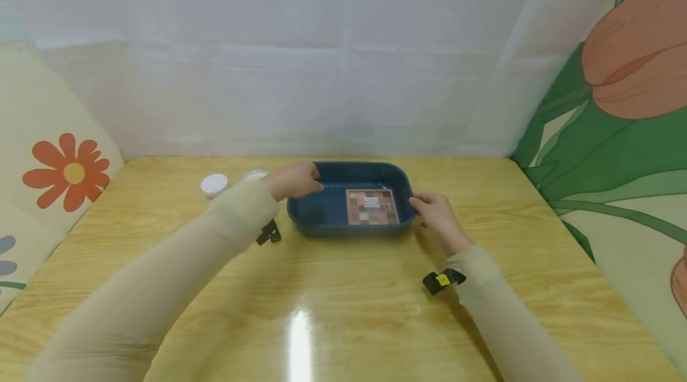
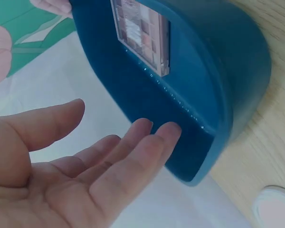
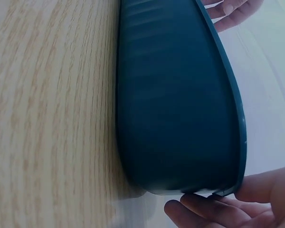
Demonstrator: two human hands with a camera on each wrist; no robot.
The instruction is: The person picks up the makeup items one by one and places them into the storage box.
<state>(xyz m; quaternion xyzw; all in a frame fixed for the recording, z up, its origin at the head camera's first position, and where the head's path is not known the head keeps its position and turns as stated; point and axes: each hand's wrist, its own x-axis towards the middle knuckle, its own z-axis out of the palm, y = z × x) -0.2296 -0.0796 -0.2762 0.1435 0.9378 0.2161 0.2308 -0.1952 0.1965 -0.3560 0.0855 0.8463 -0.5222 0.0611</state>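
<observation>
Hands, two: right hand (image 1: 437,217) pinching one blue tray (image 1: 319,209); left hand (image 1: 297,181) released, at tray's left end. Palette (image 1: 372,207), one, inside. White tubs (image 1: 214,185), two, on surface (image 1: 359,298).

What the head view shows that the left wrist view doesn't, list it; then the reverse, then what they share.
Only the head view: beige sleeves, black wrist gear and the orange flower on the wall.

Only the left wrist view: the palm side of the left hand, plainly visible.

Both: the blue tray, the patterned square palette inside it, the right hand at its edge, the wooden tabletop and a round white item, cut off in the left wrist view.
</observation>
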